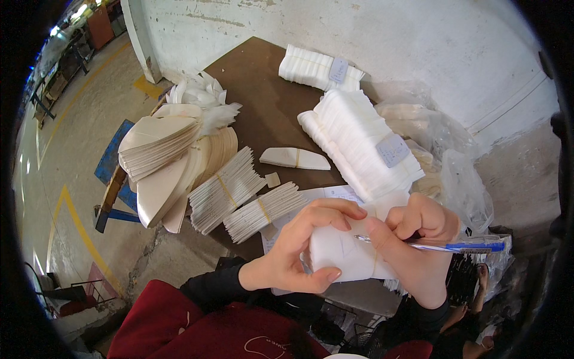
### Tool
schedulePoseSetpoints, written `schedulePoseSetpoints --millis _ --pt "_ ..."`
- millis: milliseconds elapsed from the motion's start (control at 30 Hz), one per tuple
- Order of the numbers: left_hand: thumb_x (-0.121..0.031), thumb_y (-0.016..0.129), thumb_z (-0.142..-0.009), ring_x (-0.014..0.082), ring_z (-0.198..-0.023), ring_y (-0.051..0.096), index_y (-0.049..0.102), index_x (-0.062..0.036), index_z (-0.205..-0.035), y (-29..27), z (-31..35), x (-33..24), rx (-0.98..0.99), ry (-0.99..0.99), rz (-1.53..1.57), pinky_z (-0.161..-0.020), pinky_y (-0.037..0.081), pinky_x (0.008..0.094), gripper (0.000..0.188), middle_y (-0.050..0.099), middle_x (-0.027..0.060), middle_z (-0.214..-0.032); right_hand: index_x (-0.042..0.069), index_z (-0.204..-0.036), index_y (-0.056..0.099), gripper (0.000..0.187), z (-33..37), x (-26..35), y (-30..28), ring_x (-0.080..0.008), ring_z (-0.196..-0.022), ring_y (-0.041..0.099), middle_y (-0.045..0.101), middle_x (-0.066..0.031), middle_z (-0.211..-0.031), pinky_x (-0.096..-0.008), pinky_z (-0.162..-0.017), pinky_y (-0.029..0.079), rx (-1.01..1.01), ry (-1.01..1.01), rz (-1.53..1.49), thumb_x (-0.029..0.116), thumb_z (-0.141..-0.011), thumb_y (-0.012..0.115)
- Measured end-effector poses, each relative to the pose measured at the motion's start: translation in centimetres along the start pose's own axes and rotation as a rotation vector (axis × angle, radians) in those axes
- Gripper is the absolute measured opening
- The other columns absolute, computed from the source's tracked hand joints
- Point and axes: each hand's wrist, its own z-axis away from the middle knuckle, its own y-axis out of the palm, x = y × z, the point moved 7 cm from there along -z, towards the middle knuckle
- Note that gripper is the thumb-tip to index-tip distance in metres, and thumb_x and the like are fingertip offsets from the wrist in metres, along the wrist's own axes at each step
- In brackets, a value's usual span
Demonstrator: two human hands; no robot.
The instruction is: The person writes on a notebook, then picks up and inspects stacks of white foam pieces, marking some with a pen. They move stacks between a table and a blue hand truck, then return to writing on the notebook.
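Note:
A small stack of white, thin cut pieces (pixel 338 257) is in front of me, with faint pen marks on its top face and a rubber band around it. My left hand (pixel 293 248) wraps its left end, thumb below and fingers over the top. At the stack's right side, my right hand (pixel 421 272) is closed around a ballpoint pen (pixel 472 246) with a blue cap end; its tip points left over the stack. The right fingertips are curled near the rubber band; whether they pinch it I cannot tell.
On the brown table (pixel 251 72), a long white stack (pixel 359 137) and a smaller white stack (pixel 311 66) carry paper tags. Banded bundles (pixel 224 190) and a single banded piece (pixel 296 158) lie left. Larger cream pieces (pixel 158 140) overhang the left edge. Clear plastic bags (pixel 460 173) stand right.

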Motion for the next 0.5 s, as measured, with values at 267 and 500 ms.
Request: schedulePoseSetpoints --millis 267,500 --pt "-0.018 0.069 -0.075 0.0308 -0.119 0.050 0.047 -0.0051 -0.118 0.05 0.01 -0.07 0.008 0.008 0.006 -0.100 0.039 0.0398 0.049 0.051 0.0198 -0.128 0.005 -0.057 0.036 0.041 0.28 0.66 -0.38 -0.0114 -0.040 0.039 0.044 -0.0039 -0.051 -0.0259 -0.041 0.030 0.109 -0.166 0.110 -0.004 -0.075 0.072" --pt "-0.018 0.069 -0.075 0.0305 -0.118 0.051 0.047 -0.0052 -0.118 -0.03 -0.03 -0.06 0.001 -0.005 0.003 -0.099 0.039 0.0398 0.049 0.051 0.0197 -0.128 0.006 -0.057 0.034 0.039 0.13 0.54 0.03 -0.0097 -0.041 0.036 0.042 -0.0036 -0.050 -0.0267 -0.040 0.028 0.025 -0.099 0.063 -0.007 -0.073 0.068"
